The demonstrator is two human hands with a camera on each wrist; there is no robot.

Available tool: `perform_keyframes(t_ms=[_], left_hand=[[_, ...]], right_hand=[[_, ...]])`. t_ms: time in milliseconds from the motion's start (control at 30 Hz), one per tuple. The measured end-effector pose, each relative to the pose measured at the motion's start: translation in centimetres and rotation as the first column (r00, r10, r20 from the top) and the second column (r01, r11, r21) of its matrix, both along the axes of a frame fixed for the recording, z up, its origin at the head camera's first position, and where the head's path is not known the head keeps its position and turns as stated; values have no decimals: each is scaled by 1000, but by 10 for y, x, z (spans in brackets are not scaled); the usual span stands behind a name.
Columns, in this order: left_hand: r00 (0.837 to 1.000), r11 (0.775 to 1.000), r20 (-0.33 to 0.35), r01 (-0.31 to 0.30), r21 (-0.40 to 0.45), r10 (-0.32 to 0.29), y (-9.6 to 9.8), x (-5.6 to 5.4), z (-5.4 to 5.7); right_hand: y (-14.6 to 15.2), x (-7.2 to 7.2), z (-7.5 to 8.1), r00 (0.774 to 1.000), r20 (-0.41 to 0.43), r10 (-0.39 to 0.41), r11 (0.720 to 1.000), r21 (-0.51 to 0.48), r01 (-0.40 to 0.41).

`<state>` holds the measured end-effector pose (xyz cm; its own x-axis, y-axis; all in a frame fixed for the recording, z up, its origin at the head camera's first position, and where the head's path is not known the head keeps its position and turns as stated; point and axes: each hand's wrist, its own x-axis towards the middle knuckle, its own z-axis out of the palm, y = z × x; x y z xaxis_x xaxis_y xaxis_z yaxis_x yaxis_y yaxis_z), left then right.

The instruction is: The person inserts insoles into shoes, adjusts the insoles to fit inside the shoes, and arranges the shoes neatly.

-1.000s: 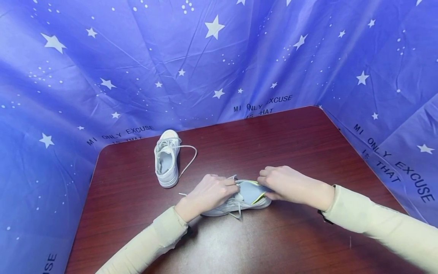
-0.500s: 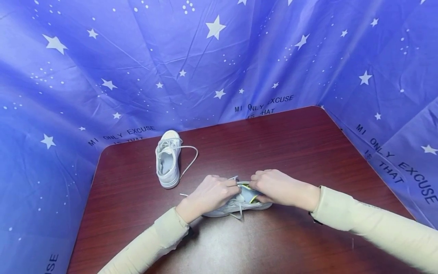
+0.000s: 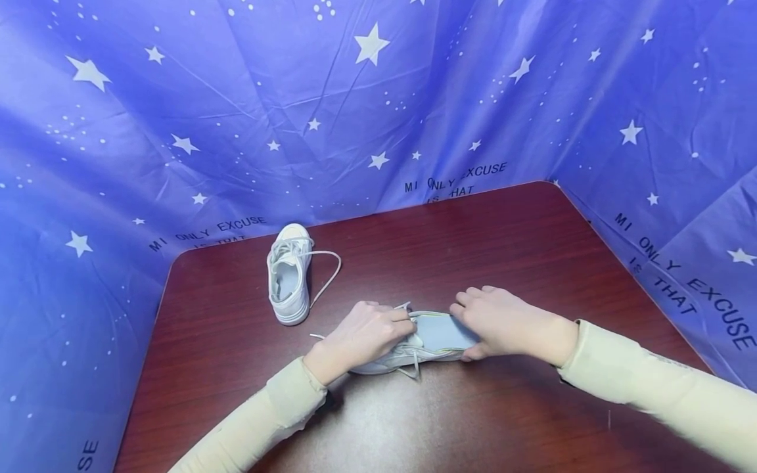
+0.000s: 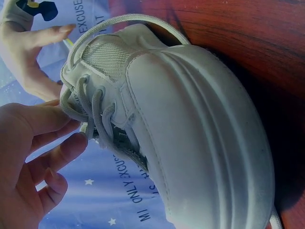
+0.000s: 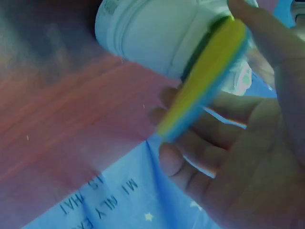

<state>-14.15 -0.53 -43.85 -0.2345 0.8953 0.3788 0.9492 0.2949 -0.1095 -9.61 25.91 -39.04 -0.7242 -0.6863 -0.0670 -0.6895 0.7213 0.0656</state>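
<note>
A white lace-up sneaker lies across the table, toe to the left. My left hand pinches the tongue at the top of the laces, thumb and fingertips close together. From the shoe's opening rises the heel part of an insole, grey-blue on top; its yellow underside shows blurred in the right wrist view. My right hand holds the insole at the heel end, thumb on one edge and fingers on the other. The insole's front part is hidden inside the shoe.
A second white sneaker stands farther back on the left, a loose lace looping to its right. The dark red table meets a blue star-printed curtain at its back and sides.
My right hand dipped left into the shoe's opening, then came back right. The insole's heel has lifted and sticks out farther over the shoe's heel. The left hand stays on the tongue.
</note>
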Motion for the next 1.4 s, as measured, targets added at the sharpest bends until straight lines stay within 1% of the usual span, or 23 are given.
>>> perform_keyframes(t_ms=[67, 133, 233, 333, 433, 600, 800, 900, 1033, 1200, 1300, 1400], left_hand=[[1000, 1000, 4, 2, 3, -2, 0, 0, 0], [1000, 1000, 13, 5, 7, -5, -1, 0, 0], [999, 1000, 34, 10, 14, -11, -1, 0, 0], [999, 1000, 43, 16, 16, -16, -1, 0, 0], [999, 1000, 39, 17, 18, -18, 0, 0, 0], [999, 1000, 33, 16, 10, -16, 1, 0, 0], [1000, 1000, 25, 16, -1, -16, 1, 0, -1], [1000, 1000, 24, 17, 6, -17, 2, -1, -1], [998, 999, 49, 26, 26, -27, 2, -1, 0], [997, 999, 60, 36, 36, -38, 2, -2, -2], [997, 999, 66, 36, 38, -39, 2, -3, -3], [995, 998, 91, 39, 45, -43, 2, -4, -3]], right_hand=[[3, 1, 3, 1000, -5, -10, 1000, 16, 10], [5, 1, 4, 1000, -30, 4, 1000, 22, -3], [6, -1, 6, 996, -77, 53, 999, 13, -52], [6, -5, 8, 988, -105, 109, 994, -6, -110], [6, -8, 10, 983, -114, 147, 988, -20, -150], [3, -10, 10, 971, -136, 197, 978, -38, -204], [2, -12, 8, 962, -141, 232, 970, -44, -240], [1, -13, 7, 960, -144, 242, 967, -49, -251], [-1, -13, 5, 957, -146, 251, 963, -57, -262], [-8, -13, 1, 953, -157, 260, 960, -68, -273], [-10, -11, -1, 963, -138, 230, 968, -67, -240], [-9, -8, 0, 980, -96, 174, 981, -75, -181]])
